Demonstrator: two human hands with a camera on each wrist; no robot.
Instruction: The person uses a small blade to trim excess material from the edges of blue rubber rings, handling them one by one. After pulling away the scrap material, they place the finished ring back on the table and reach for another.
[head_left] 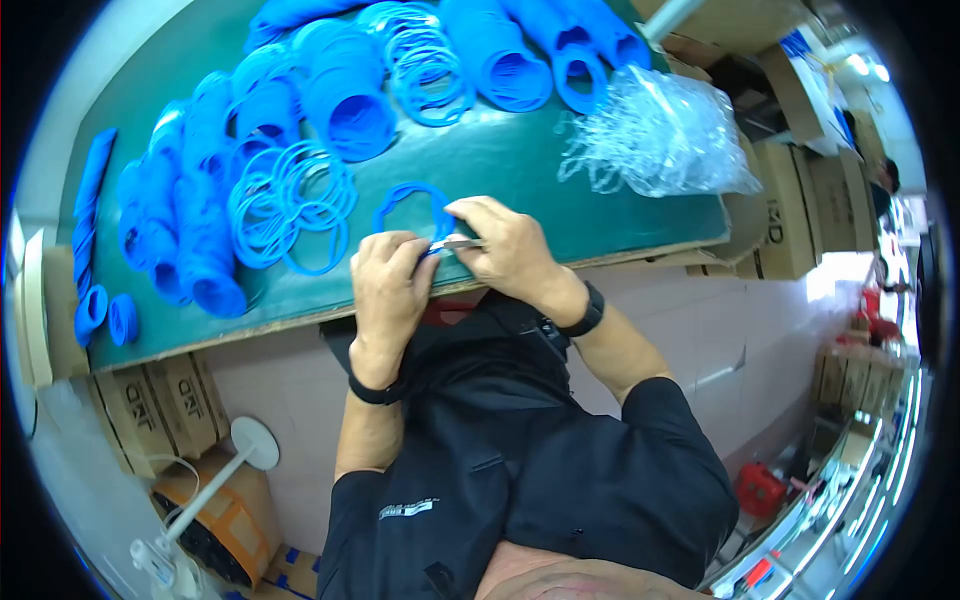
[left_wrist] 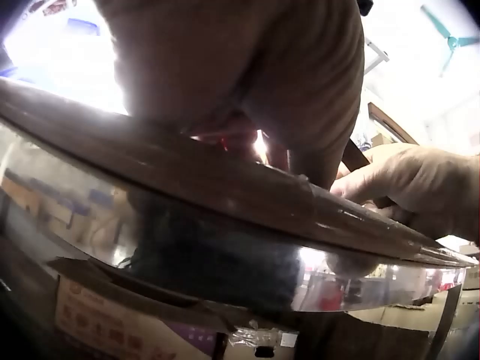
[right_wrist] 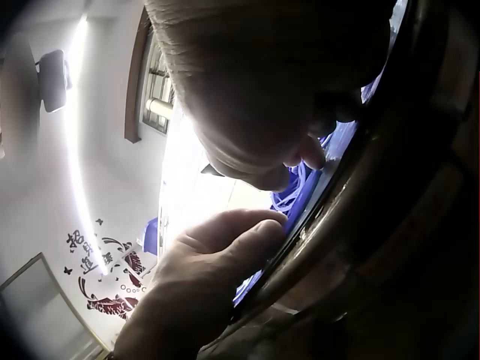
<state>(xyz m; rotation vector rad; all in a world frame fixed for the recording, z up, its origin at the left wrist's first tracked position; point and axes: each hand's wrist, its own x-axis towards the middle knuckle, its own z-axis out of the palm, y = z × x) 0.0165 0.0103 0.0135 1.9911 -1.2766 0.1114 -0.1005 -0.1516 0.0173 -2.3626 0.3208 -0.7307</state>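
Observation:
In the head view both hands meet at the table's near edge over a blue ring. The left hand pinches the ring's near part between thumb and fingers. The right hand grips a small metallic tool, whose tip meets the ring beside the left fingertips. In the left wrist view the left hand is large and dark, with the right hand at the right. The right wrist view shows the right hand above the left hand; their fingertips are partly hidden.
Blue coiled bundles line the far side of the green table. Loose blue rings lie left of the hands. A clear plastic bag lies at the right. Cardboard boxes stand beyond the table's right end; a white stand is below left.

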